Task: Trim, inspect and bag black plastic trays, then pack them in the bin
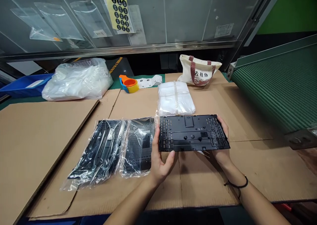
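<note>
A black plastic panel (178, 137) with rows of slots at both ends is held up between my two hands over the cardboard. My left hand (159, 162) grips its left end, thumb along the lower edge. At the right end, my right hand (223, 149) holds it from behind and below, its fingers mostly hidden by the panel. To the left lie two clear bags with black panels inside: a bagged panel (137, 145) nearest my left hand, and another bagged panel (99, 152) beyond it. Just behind the held panel is a banded stack of clear bags (175, 97).
Cardboard sheets (252, 172) cover the table, with a thicker board (44, 142) on the left. At the back are a large plastic bag (79, 79), a tape dispenser (129, 83), a cloth tote (198, 69) and a blue tray (24, 83). A green conveyor (279, 83) runs along the right.
</note>
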### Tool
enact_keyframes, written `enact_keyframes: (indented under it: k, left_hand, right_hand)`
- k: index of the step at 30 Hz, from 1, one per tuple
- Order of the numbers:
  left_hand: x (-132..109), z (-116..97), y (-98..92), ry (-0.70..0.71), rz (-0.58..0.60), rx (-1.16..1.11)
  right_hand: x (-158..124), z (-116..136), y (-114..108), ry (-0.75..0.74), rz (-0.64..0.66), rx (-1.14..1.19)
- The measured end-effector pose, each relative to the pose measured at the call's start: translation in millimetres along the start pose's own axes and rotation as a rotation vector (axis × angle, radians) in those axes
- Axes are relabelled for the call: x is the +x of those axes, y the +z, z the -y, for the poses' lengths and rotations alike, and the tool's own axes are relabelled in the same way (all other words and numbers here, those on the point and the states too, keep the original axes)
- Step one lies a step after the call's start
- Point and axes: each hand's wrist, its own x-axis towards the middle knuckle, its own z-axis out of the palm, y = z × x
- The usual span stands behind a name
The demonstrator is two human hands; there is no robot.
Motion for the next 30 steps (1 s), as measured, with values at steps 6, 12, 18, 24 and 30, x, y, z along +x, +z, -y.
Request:
enact_keyframes:
  k: [6, 12, 18, 24, 30]
  left_hand:
    - [-1.2, 1.0, 0.0, 0.015, 0.016, 0.005]
    - [-1.6, 1.6, -0.7, 0.012, 0.011, 0.014]
    - [0.1, -0.6, -0.1, 0.019, 0.009, 0.034]
    - [0.0, -0.9, 0.5, 0.037, -0.001, 0.048]
    - [0.2, -1.5, 0.6, 0.012, 0.001, 0.013]
  right_hand:
    - [-0.2, 0.9, -0.6, 0.041, -0.006, -0.01]
    - [-1.2, 0.0, -0.5, 0.051, 0.004, 0.006]
    - [-0.9, -0.3, -0.4, 0.038, 0.01, 0.007]
    - [0.1, 1.1, -0.3, 0.016, 0.01, -0.017]
    - [-0.2, 0.0, 0.6, 0.037, 0.025, 0.002]
